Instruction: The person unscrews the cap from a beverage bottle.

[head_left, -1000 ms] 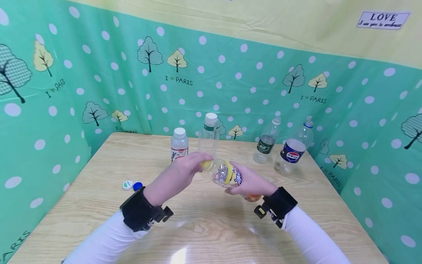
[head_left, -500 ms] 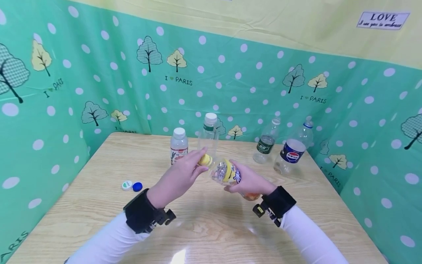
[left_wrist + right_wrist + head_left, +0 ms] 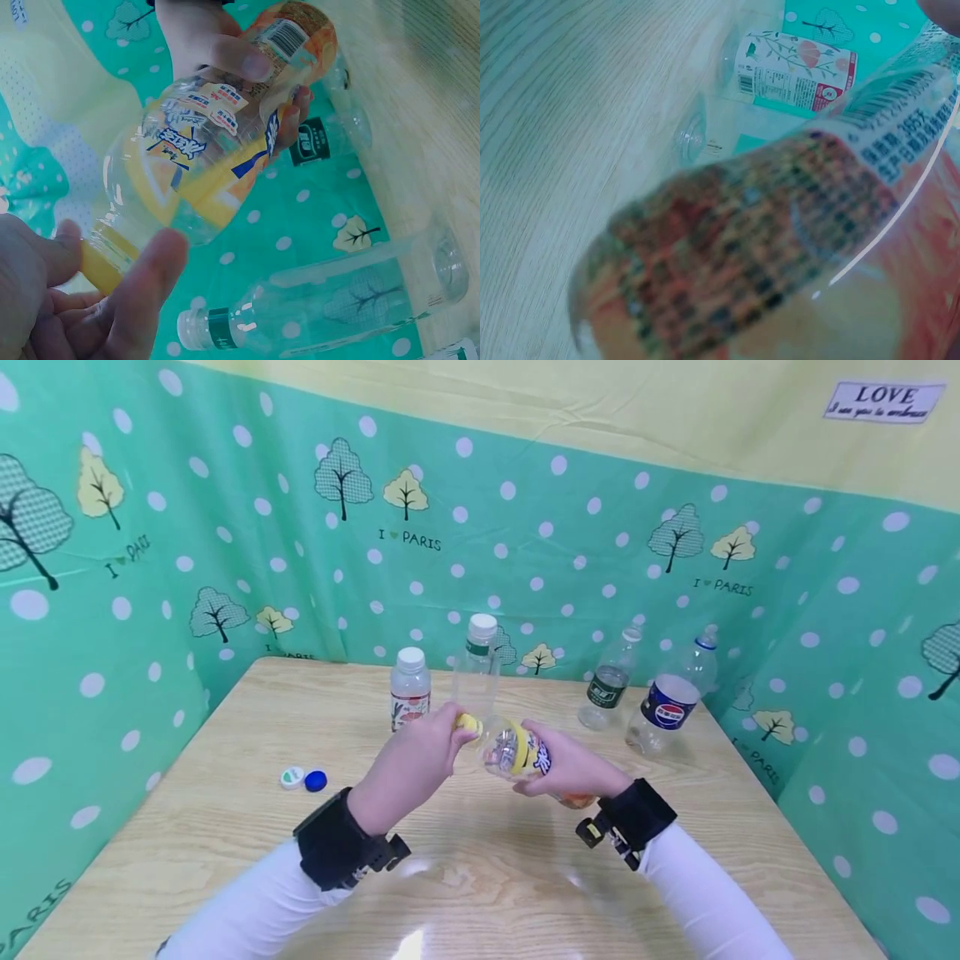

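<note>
A clear plastic drink bottle [image 3: 504,748] with a yellow and orange label is held tilted above the table, its neck toward the left. My right hand [image 3: 568,766] grips it round the labelled body. At the neck, the thumb and fingers of my left hand [image 3: 414,764] pinch the yellow cap [image 3: 110,257]. The left wrist view has the cap at the bottle's mouth, between thumb and fingers. The bottle's lower end fills much of the right wrist view, where little of the right hand shows.
Behind the hands stand a small white-capped bottle [image 3: 410,689] and a tall clear bottle [image 3: 476,681]. A green-labelled bottle [image 3: 606,687] and a blue-labelled bottle [image 3: 666,703] stand at the back right. A white cap [image 3: 292,777] and a blue cap [image 3: 316,781] lie left.
My left hand has turned about the yellow cap, shifting its fingers and tilting its wrist. My right hand keeps its grip on the bottle, nearly still. The head view has shifted slightly.
</note>
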Demonstrator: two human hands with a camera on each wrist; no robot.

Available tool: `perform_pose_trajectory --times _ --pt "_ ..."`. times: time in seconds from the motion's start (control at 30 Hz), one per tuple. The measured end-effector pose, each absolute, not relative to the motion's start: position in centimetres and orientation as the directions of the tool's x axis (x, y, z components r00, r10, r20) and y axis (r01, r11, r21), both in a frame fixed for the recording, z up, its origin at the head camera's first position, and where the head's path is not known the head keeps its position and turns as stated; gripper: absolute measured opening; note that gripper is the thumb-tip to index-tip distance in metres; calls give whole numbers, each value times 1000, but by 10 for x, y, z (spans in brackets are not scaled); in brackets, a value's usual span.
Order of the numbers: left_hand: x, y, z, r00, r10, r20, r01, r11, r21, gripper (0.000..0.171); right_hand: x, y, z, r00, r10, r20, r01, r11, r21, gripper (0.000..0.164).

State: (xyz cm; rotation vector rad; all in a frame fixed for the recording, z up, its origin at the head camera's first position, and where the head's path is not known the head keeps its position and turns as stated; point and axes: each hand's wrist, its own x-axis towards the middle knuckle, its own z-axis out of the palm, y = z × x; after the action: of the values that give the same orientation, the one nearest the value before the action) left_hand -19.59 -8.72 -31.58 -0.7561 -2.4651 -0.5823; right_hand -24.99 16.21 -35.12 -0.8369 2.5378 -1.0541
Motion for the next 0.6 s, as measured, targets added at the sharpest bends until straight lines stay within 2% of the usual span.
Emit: perform_pose_trajectory --times 0.13,0.2,0.3,0.43,0.5,0.6 --pt "-195 -87 -316 -781 340 524 549 773 318 28 -249 161 -351 -796 -605 -25 -416 576 -704 66" --pt "-196 -88 -315 -781 354 515 568 745 350 29 -248 160 -352 -795 -606 -23 -412 567 -713 67" --pt "-198 -92 -314 -724 422 546 660 655 368 37 -248 159 -352 -791 -611 -18 -406 547 -732 70" --pt "-202 -96 -312 -619 505 601 765 562 316 44 -248 160 -350 -788 -615 -20 -398 534 -746 69" --pt "-203 -96 -312 -615 511 600 765 572 297 38 -247 161 -349 -788 -616 -23 -399 538 -742 68" --pt "-202 -93 -313 -677 464 571 701 643 309 22 -248 162 -350 -788 -615 -23 -404 545 -735 65"
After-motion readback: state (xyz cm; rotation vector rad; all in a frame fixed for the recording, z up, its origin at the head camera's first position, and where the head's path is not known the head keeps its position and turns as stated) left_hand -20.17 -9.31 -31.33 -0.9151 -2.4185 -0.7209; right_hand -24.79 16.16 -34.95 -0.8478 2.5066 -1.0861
